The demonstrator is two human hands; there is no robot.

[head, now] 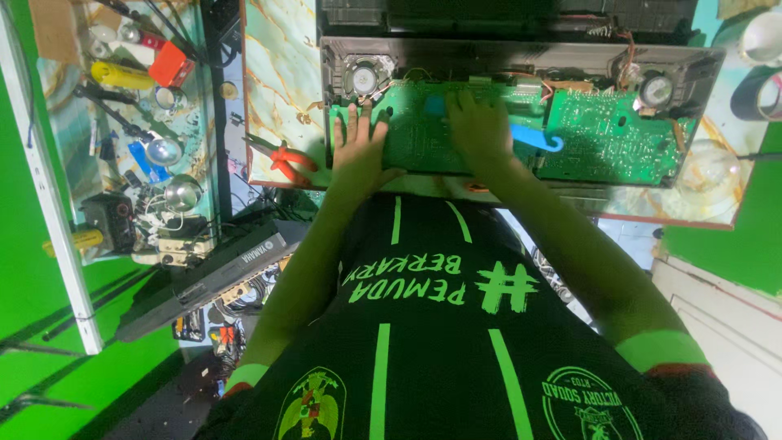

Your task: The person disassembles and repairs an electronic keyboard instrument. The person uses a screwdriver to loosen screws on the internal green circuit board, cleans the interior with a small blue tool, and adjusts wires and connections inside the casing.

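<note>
We rest both hands flat on the long green printed circuit board in the opened grey casing, its long axis running side to side: left hand fingers spread, right hand fingers loosely together, blue plastic tool just right.

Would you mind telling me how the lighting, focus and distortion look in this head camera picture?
In the head view, a strong green cast tints both arms and the walls; the wide lens bows the table edge and the open casing. The left hand, right hand and green circuit board look soft, and glare whitens the cup.
</note>
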